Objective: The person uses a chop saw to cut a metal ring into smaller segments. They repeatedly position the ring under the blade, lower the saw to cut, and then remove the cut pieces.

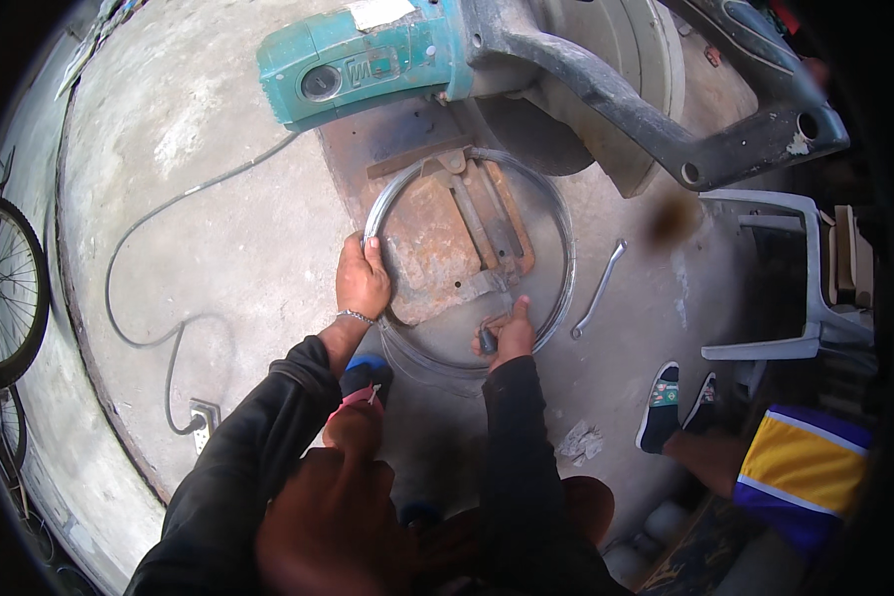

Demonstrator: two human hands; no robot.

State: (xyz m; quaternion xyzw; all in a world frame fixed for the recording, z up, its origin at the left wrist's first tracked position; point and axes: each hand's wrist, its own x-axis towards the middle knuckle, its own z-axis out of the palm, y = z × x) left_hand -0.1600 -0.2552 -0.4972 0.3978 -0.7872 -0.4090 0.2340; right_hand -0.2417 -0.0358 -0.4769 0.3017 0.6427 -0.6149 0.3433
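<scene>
A large ring of thin silvery wire (569,238), wound in several turns, spans the rusty metal base (422,248) of a cut-off saw. At its left side my left hand (364,278) is closed around the wire, fingers and thumb on the strands. My right hand (512,333) is inside the lower right of the ring, its fingers wrapped round a dark-knobbed crank handle (488,341) at the front of the base's vise (477,223). The ring's lower edge runs past my right wrist. At the top, the wire meets the vise's fence plate (407,162).
The saw's teal motor housing (358,65) and black handle (765,119) stand beyond the ring. Its cord (114,268) leads to a socket (204,422). A wrench (599,288) lies on the concrete, right. A white plastic chair (810,278) and another person's sandalled foot (658,407) are farther right.
</scene>
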